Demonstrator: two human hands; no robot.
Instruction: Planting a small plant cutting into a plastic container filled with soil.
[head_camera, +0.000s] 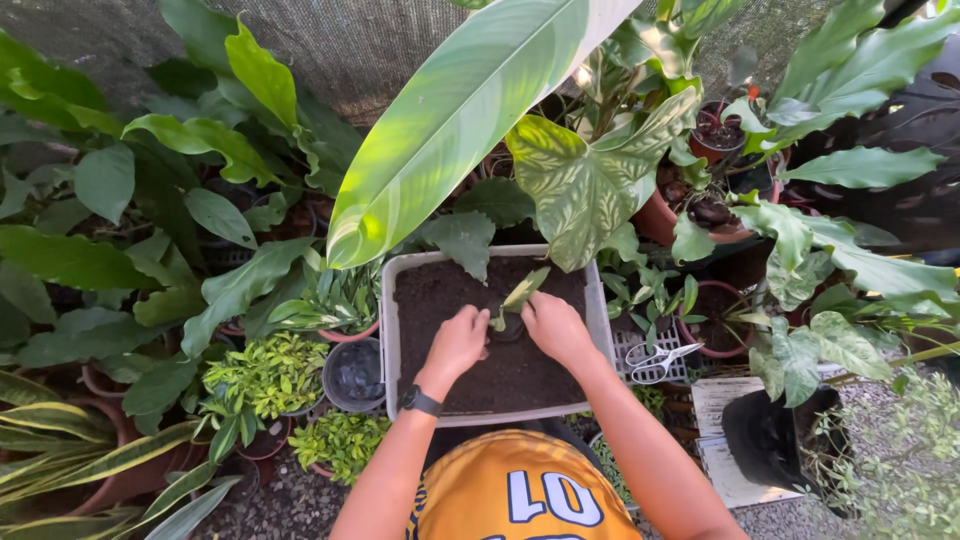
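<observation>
We see a small cutting (522, 292) with a pale green leaf standing in a little dark pot (507, 328) at the middle of a white tub (390, 330) of dark soil. Our left hand (457, 340) and right hand (555, 325) close loosely around the pot's sides. White-handled scissors (662, 360) lie just right of the tub; potted plants surround it.
</observation>
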